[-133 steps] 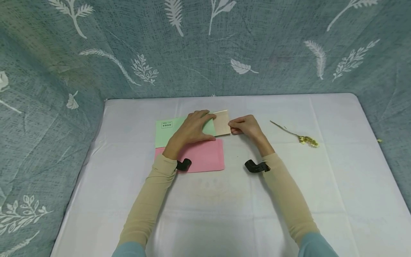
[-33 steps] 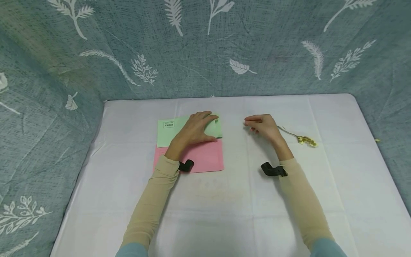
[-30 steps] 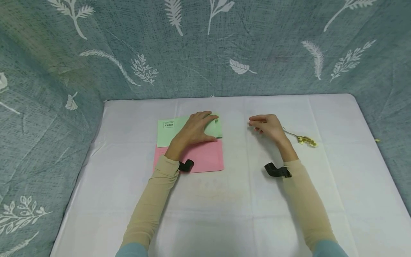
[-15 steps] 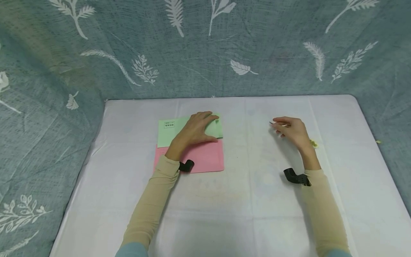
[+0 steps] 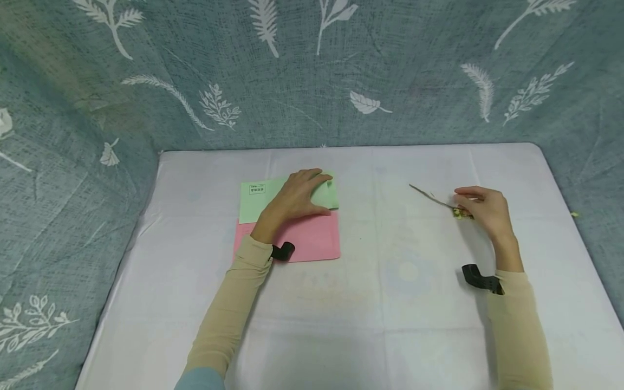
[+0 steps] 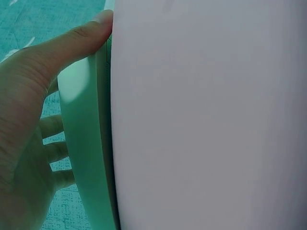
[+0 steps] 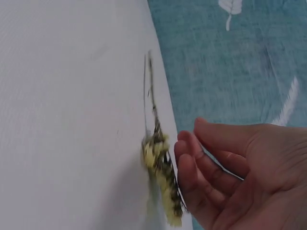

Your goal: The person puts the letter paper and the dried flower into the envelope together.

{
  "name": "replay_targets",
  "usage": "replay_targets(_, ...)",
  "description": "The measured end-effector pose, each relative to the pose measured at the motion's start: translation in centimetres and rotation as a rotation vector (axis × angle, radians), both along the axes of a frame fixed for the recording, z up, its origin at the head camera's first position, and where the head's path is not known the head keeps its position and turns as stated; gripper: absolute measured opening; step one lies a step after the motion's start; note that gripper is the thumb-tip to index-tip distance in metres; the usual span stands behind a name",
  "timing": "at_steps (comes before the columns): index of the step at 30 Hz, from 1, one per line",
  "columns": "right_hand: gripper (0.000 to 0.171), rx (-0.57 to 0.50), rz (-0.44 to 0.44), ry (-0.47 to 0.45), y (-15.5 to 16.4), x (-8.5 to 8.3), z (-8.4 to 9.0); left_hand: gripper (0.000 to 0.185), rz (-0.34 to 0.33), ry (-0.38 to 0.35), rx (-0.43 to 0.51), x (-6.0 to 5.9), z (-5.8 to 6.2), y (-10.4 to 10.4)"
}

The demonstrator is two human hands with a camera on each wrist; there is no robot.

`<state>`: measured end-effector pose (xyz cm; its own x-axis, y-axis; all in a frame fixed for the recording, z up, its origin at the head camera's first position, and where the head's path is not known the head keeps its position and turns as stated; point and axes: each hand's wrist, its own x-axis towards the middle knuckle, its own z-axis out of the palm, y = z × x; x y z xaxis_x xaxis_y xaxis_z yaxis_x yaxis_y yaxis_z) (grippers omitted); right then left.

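Overhead, the left hand (image 5: 294, 196) lies spread and flat on the green envelope (image 5: 253, 199), which overlaps the pink envelope (image 5: 312, 238) at its 6 o'clock. The right hand (image 5: 482, 207), fingers loosely curled, reaches the dried flower sprig (image 5: 439, 200) — only the right wrist view shows the fingertips (image 7: 184, 160) just beside its yellow head (image 7: 160, 179), not gripping. A small printed box on the green envelope is unreadable.

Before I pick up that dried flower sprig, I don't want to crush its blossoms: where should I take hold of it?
Pinch the bare stem, not the yellow flower head. The dried flower sprig lies flat on the white tablecloth, its thin stem pointing away to the left, free of the right hand. Come from above with thumb and forefinger, probably near the head for balance.
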<state>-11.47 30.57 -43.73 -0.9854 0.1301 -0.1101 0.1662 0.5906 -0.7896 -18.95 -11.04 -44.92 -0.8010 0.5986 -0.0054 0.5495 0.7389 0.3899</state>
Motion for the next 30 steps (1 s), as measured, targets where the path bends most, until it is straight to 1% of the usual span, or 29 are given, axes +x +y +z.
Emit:
replay_targets(4, 0.038, 0.059, -0.048, 0.045, 1.1, 0.8, -0.5, 0.083, 0.002, -0.003, -0.002, 0.0, 0.0, 0.1)
replay_targets(5, 0.038, 0.063, -0.077, 0.043, 1.3, 0.9, -0.6, 0.083, 0.003, -0.003, 0.0, 0.0, 0.0, 0.1)
replay_targets(6, 0.038, 0.074, -0.088, 0.042, 1.5, 1.1, -0.8, 0.083, 0.002, -0.003, -0.004, 0.0, 0.0, 0.1)
replay_targets(10, 0.044, 0.098, -0.103, -0.006, 2.3, 1.7, -1.2, 0.083, 0.004, -0.012, -0.009, 0.1, 0.0, 0.2)
replay_targets(12, 0.048, 0.112, -0.078, -0.021, 2.7, 1.9, -1.4, 0.083, 0.005, -0.013, -0.011, 0.1, -0.1, 0.2)
replay_targets(15, 0.051, 0.113, -0.064, -0.035, 3.0, 2.2, -1.6, 0.083, 0.007, -0.014, -0.007, 0.1, -0.2, 0.2)
replay_targets(21, 0.05, 0.086, -0.029, -0.038, 3.1, 2.6, -1.5, 0.084, 0.006, -0.009, 0.003, 0.1, -0.3, 0.1)
replay_targets(27, 0.055, 0.134, 0.019, -0.07, 2.9, 3.0, -1.3, 0.084, 0.007, -0.008, 0.016, 0.1, -0.3, 0.0)
replay_targets(30, 0.053, 0.15, 0.032, -0.066, 2.9, 3.1, -1.3, 0.084, 0.007, -0.007, 0.014, 0.2, -0.4, 0.0)
